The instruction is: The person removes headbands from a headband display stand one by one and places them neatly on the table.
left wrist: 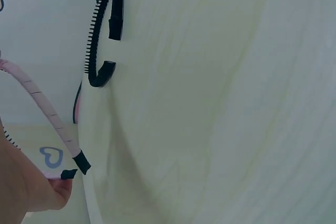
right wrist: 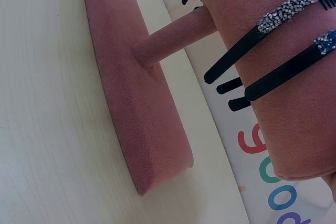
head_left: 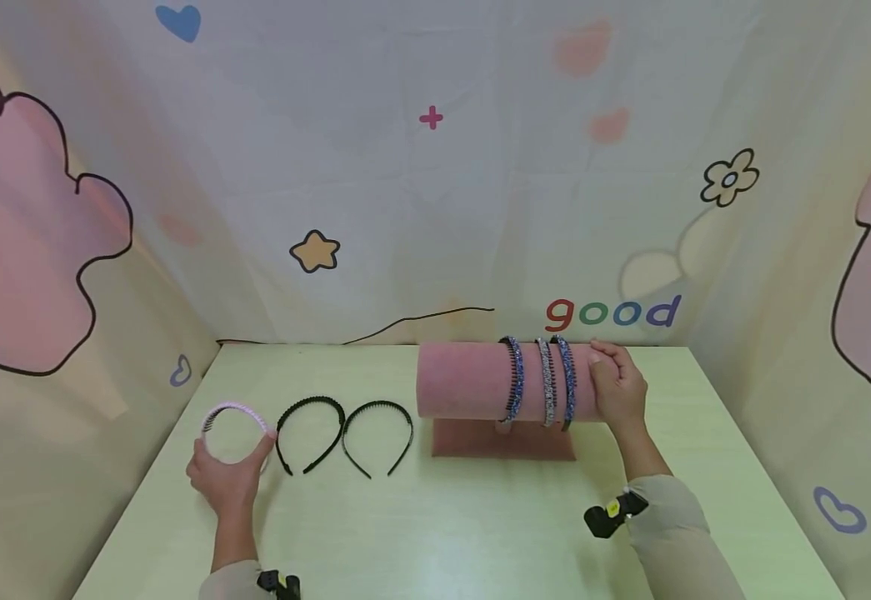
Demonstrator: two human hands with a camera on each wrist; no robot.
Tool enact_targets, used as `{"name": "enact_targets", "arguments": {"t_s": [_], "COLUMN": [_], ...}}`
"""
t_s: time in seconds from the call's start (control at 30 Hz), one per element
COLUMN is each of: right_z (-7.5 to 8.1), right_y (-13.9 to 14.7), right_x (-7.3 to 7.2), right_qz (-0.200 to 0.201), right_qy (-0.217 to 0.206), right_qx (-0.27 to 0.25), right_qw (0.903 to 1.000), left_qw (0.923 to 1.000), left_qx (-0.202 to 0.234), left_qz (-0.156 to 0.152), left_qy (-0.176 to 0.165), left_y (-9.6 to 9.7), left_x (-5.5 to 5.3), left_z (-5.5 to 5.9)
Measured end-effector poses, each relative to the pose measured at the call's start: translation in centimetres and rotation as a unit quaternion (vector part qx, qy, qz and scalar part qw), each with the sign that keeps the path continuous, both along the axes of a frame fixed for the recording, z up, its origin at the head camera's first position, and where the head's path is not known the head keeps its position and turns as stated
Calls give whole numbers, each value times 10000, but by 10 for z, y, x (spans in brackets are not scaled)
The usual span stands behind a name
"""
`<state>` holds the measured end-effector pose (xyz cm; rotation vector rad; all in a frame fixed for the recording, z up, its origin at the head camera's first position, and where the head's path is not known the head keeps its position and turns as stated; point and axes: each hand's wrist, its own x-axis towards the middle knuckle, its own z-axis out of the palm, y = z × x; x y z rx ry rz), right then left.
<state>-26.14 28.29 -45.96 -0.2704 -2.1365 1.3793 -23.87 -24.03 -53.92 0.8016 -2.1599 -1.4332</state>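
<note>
My left hand (head_left: 228, 483) holds a pale lilac headband (head_left: 238, 407) at the left of the table, thumb and fingers on its two sides. In the left wrist view, the dark tips of this headband (left wrist: 44, 107) show beside the hand (left wrist: 29, 190). A pink plush headband stand (head_left: 461, 379) stands at the right; my right hand (head_left: 621, 387) grips the right end of its roll, thumb in front, some fingers hidden behind. Around the roll sit a blue glittery headband (head_left: 516, 379), a silver one (head_left: 548, 382) and another blue one (head_left: 569, 382).
Two black headbands, one thicker (head_left: 311, 401) and one thinner (head_left: 409, 425), lie on the pale table (head_left: 405, 533) between the left hand and the stand. The stand's flat base (right wrist: 142, 108) rests on the table. A printed cloth backdrop (head_left: 443, 208) rises behind and at both sides.
</note>
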Motion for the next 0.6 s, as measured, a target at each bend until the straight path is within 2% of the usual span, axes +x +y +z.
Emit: {"name": "enact_targets", "arguments": {"t_s": [0.3, 0.6], "right_z": [1, 1], "right_y": [0, 0], "right_x": [1, 0], "right_qz": [-2, -5], "right_qy": [-57, -108], "right_qx": [-66, -58], "right_qw": [10000, 9999], "left_qw": [9973, 9976], "left_qx": [299, 39], "left_qz": [556, 465], "left_qy": [-369, -508], "left_y": [-1, -6], "left_x": [-5, -12], "left_z": [-3, -3]}}
